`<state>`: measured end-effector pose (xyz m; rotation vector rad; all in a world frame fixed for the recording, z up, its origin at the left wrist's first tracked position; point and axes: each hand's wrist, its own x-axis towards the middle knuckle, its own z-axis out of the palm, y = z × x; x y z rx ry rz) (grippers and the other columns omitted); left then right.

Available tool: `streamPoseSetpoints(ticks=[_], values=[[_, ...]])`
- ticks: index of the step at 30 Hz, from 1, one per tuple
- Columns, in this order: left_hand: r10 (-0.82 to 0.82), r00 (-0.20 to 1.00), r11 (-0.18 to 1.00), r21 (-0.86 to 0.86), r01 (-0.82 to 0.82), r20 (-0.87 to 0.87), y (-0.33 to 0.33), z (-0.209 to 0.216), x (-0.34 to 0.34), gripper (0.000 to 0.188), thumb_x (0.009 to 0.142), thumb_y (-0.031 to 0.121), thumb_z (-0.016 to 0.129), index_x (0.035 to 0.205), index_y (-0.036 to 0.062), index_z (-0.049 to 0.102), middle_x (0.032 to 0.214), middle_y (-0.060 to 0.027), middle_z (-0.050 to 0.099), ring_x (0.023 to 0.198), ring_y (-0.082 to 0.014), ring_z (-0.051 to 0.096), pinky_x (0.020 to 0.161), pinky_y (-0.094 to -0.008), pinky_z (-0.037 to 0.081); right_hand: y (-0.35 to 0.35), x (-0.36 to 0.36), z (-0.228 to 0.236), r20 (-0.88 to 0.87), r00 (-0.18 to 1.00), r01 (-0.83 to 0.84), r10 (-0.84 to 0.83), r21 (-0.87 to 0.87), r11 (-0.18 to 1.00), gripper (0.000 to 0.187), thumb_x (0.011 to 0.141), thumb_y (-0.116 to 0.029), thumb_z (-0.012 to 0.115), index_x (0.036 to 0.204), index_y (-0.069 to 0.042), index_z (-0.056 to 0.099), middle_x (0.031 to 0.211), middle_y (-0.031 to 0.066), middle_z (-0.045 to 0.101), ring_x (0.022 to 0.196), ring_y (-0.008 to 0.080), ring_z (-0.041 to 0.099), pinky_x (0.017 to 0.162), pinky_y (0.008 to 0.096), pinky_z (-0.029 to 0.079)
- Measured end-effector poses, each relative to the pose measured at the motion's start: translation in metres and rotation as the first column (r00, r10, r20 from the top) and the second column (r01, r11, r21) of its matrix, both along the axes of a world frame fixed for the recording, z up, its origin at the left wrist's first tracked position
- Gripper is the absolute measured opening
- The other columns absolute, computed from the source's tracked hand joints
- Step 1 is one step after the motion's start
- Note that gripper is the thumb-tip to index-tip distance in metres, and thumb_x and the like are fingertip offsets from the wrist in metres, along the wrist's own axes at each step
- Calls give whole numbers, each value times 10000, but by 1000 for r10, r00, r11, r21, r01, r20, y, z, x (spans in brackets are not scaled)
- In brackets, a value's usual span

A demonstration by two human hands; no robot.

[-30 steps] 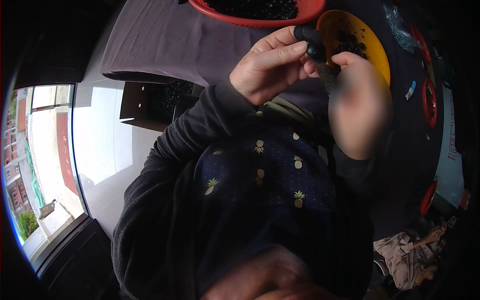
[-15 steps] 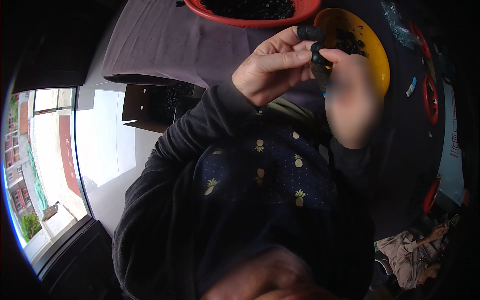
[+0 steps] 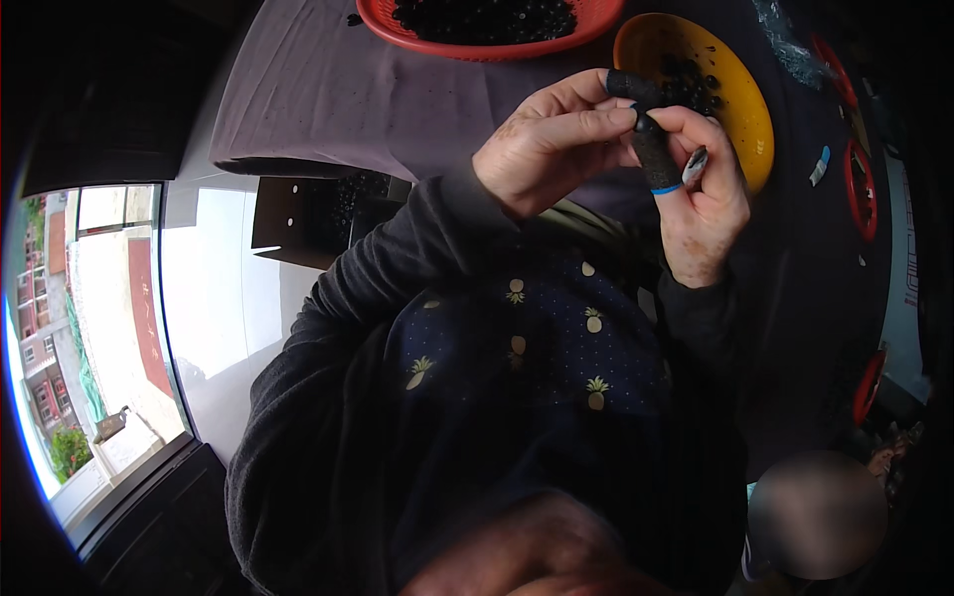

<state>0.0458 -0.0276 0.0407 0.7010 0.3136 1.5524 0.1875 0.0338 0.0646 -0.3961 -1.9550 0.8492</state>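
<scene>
My left hand [image 3: 547, 139] is closed in a pinch, a black sleeve covering its index finger. Against its fingertips sits a small, shiny black round piece [image 3: 644, 121], mostly hidden by the fingers. From the other side my right hand [image 3: 704, 199] closes on the same piece; its thumb wears a black sleeve with a blue edge. Out of the right hand's curled fingers pokes a small object with a pale, shiny tip [image 3: 697, 162], its kind unclear. Just beyond both hands lies a yellow plate [image 3: 750, 119] holding several similar black pieces [image 3: 696, 84].
A red basket [image 3: 477, 47] full of black pieces stands at the far edge. Grey cloth [image 3: 298, 89] covers the table. To the left below it is an open box [image 3: 288, 219] with dark contents. Red containers [image 3: 860, 189] and clear plastic [image 3: 785, 45] lie to the right.
My right hand has turned, showing its sleeved thumb and the pale-tipped object. Both hands have come slightly lower, still meeting at the black piece.
</scene>
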Motion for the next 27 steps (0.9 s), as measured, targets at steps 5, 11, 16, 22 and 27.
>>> streamPoseSetpoints(ticks=[5,11,16,22,27], values=[[193,920,961,-121,-247,-341,-8,7,-1,256,895,87,519,1143,22,521,1052,-80,602,956,-190,593,883,-343,457,15,8,-5,123,968,223,-221,-8,975,280,738,50,648,998,-42,595,867,54,602,747,151,576,643,246,453],[364,722,895,6,-446,-588,-22,29,-40,193,875,103,571,1009,-36,573,891,-80,629,803,-157,620,737,-278,512,67,40,-13,451,672,491,-587,321,810,300,819,-131,573,1095,-16,547,1040,147,606,946,315,588,816,368,469],[398,407,806,102,-583,-822,-12,53,-94,193,876,88,561,1016,-43,570,816,-47,608,731,-140,591,672,-258,482,79,50,-16,577,461,583,-674,376,720,350,834,-153,526,1161,-27,520,1106,166,578,1000,314,569,871,385,451],[165,38,844,121,-523,-986,28,39,-150,260,844,112,590,1035,-64,571,761,-109,612,703,-169,604,621,-295,477,68,46,-15,516,561,572,-648,324,754,321,842,-170,521,1127,-23,538,1071,167,594,986,316,575,847,379,456],[244,-527,936,339,-91,-814,84,6,-174,284,748,184,623,937,-27,612,840,-214,612,774,-337,615,689,-406,491,43,37,-4,530,657,511,-536,211,834,249,854,-205,555,1031,-31,578,964,151,631,900,310,607,753,368,466]])
